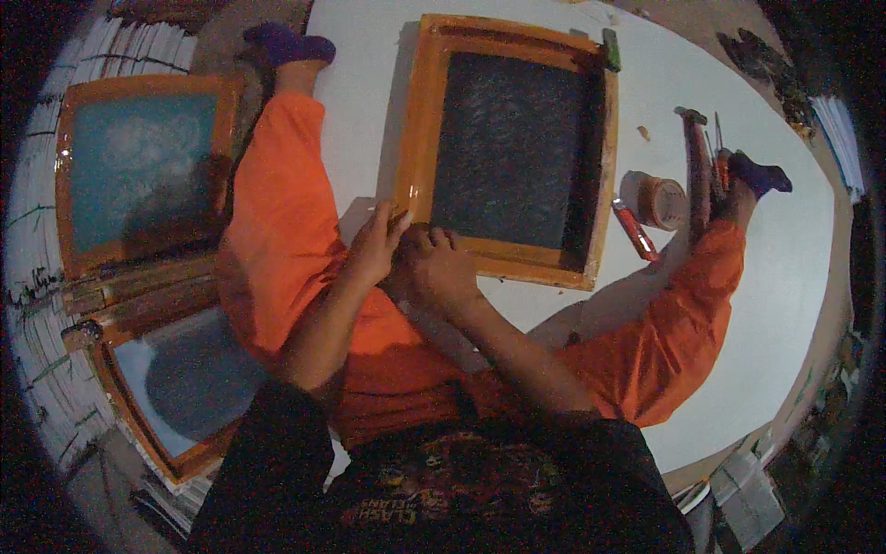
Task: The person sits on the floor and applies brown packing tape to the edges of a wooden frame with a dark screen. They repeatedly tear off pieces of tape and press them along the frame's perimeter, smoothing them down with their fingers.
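A wooden screen frame (517, 255) with dark mesh stretched inside lies tilted slightly on the white board between my legs. At its lower left corner, my left hand (377, 245) has its fingers closed, with the tips against the frame's side. My right hand (445, 270) is beside it, fingers curled at the lower edge of the same corner. Anything small between the fingers is hidden. To the right of the frame are a red-handled cutter (635, 231) and a round brownish container (661, 203). A small green object (611, 50) touches the frame's upper right corner.
A hammer (697, 166) and thin screwdriver-like tools (719, 152) lie near my right foot. Left of my leg, a second frame with teal mesh (138, 166) and another with pale mesh (198, 379) rest near stacked papers (115, 48). The white board (766, 314) extends beyond my right leg.
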Demonstrator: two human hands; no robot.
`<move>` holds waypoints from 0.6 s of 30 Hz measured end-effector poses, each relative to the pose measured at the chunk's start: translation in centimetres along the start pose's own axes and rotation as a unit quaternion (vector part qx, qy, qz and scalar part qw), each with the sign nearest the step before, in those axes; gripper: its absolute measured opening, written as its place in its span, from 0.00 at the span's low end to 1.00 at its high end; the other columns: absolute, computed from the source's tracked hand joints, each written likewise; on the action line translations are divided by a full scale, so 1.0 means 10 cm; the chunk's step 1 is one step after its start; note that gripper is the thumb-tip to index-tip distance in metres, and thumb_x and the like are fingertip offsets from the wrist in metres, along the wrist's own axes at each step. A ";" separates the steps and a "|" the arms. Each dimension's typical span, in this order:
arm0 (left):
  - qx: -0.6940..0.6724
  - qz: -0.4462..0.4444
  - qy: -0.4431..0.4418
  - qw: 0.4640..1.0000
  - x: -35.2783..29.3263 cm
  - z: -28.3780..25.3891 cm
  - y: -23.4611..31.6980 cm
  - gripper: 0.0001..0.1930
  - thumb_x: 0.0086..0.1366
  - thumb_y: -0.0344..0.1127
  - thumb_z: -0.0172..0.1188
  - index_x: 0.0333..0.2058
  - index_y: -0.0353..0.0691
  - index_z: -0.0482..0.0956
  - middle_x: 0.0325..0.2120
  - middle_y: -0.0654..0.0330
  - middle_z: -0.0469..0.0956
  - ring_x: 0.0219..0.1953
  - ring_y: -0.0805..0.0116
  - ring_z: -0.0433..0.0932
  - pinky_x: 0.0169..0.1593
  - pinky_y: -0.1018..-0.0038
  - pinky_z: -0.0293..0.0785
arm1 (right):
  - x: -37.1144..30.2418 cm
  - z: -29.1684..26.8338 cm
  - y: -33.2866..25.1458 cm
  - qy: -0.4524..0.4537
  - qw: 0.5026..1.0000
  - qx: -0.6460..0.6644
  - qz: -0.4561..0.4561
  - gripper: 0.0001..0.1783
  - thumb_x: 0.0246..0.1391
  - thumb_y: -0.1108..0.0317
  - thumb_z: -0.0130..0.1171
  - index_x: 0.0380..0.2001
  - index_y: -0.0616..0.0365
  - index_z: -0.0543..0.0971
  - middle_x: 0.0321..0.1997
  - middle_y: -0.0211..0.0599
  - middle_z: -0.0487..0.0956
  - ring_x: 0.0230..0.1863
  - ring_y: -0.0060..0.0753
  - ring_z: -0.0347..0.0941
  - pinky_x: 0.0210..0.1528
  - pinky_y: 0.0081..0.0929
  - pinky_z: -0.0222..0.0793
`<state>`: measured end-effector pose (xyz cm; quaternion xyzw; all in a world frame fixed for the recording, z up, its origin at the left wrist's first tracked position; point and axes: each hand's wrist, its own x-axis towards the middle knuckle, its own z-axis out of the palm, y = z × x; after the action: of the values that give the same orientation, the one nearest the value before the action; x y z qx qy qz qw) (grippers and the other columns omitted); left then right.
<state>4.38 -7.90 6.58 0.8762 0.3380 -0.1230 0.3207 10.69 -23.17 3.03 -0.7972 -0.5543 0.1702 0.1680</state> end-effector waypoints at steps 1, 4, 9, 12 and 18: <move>0.007 -0.004 0.002 1.000 0.00 0.04 -0.07 0.27 0.77 0.55 0.48 0.58 0.35 0.65 0.52 0.35 0.75 0.55 0.33 0.74 0.56 0.48 0.72 | -0.02 -0.11 -0.02 -0.022 1.000 0.019 0.004 0.37 0.49 0.60 0.66 0.64 0.51 0.72 0.62 0.42 0.74 0.63 0.53 0.68 0.67 0.54 0.63; 0.022 0.020 0.023 0.999 -0.05 0.14 -0.10 0.29 0.76 0.54 0.48 0.62 0.34 0.63 0.55 0.34 0.73 0.57 0.33 0.73 0.58 0.49 0.71 | -0.17 -0.26 0.06 -0.031 0.998 0.046 0.024 0.37 0.49 0.60 0.67 0.63 0.52 0.72 0.64 0.44 0.72 0.64 0.55 0.66 0.67 0.55 0.62; -0.061 0.069 0.066 0.994 -0.11 0.48 -0.31 0.37 0.75 0.53 0.52 0.68 0.29 0.54 0.64 0.32 0.63 0.65 0.35 0.66 0.65 0.52 0.66 | -0.55 -0.33 0.37 0.041 0.992 0.088 0.080 0.37 0.47 0.57 0.69 0.62 0.53 0.73 0.67 0.49 0.69 0.67 0.58 0.64 0.68 0.56 0.60; -0.106 0.152 0.000 0.983 -0.10 0.25 -0.26 0.43 0.74 0.53 0.55 0.71 0.26 0.47 0.67 0.32 0.59 0.68 0.37 0.63 0.68 0.53 0.63 | -0.84 -0.58 0.70 0.047 0.987 -0.042 0.150 0.35 0.49 0.59 0.68 0.61 0.54 0.74 0.67 0.49 0.68 0.67 0.61 0.63 0.69 0.55 0.59; -0.147 0.085 -0.084 0.982 -0.01 0.20 -0.46 0.43 0.73 0.48 0.57 0.72 0.30 0.43 0.68 0.36 0.54 0.68 0.44 0.61 0.67 0.57 0.63 | -1.38 -1.04 1.13 0.117 0.968 -0.076 0.207 0.29 0.50 0.66 0.69 0.57 0.56 0.76 0.65 0.55 0.69 0.65 0.61 0.66 0.64 0.50 0.68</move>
<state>1.20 -6.64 2.84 0.8314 0.2489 -0.1173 0.4827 20.29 -40.70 8.24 -0.9193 -0.3652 0.0645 0.1318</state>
